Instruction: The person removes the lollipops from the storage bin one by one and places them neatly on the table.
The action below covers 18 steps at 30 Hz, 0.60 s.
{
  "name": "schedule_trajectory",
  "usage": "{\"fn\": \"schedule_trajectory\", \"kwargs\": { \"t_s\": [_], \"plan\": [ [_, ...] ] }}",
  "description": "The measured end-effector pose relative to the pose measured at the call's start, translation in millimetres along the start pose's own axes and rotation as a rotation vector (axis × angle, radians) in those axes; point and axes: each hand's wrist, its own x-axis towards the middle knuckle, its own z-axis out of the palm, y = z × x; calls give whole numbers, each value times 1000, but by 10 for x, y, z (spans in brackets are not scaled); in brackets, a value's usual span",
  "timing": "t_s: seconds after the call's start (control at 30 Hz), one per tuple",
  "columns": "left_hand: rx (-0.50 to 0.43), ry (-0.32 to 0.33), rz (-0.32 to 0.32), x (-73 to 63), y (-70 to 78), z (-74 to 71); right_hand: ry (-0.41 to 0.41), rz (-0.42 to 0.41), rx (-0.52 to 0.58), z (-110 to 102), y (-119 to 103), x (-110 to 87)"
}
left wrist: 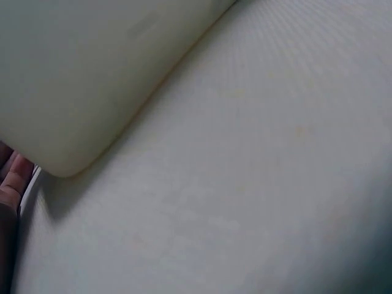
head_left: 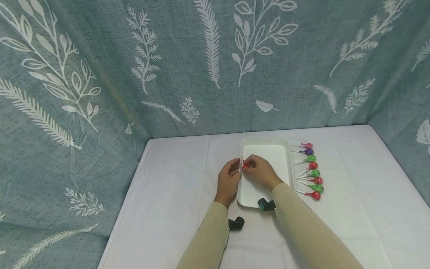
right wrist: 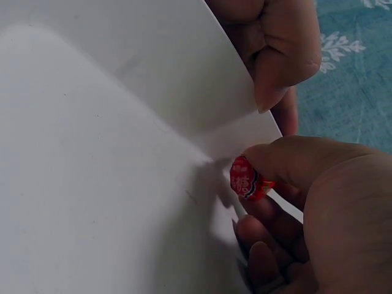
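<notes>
A shallow white tray (head_left: 265, 203) lies on the table, and my left hand (head_left: 228, 182) is at its left side. In the right wrist view, the left thumb (right wrist: 278, 73) bends against the tray's rim, with other fingers curled close to the outer wall. My right hand (head_left: 263, 172) reaches over the tray and pinches a small red-wrapped candy (right wrist: 244, 177) between thumb and fingers, right beside that wall. No stick shows on this candy; the fingers cover part of it. The left wrist view shows the tray's outer wall (left wrist: 92, 73) and fingertips at its far left.
To the right of the tray, several lollipops (head_left: 314, 173) in red, green, purple and pink wrappers lie in a column, sticks pointing left. A white cloth (head_left: 174, 201) covers the table. A blue-green leaf-patterned curtain (head_left: 184, 67) hangs behind and at the sides.
</notes>
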Motion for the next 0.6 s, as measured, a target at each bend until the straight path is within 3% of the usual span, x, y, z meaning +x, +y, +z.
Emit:
{"fn": "schedule_trajectory", "kwargs": {
  "t_s": [0.1,0.37,0.6],
  "plan": [
    [-2,6,2,-2,1,5,4,-3,8,-1,-3,-17],
    [-26,8,-9,9,-10,8,90,5,190,-11,-52,-37],
    [-15,5,-9,19,20,3,125,4,191,-62,-163,-93]
  ]
}}
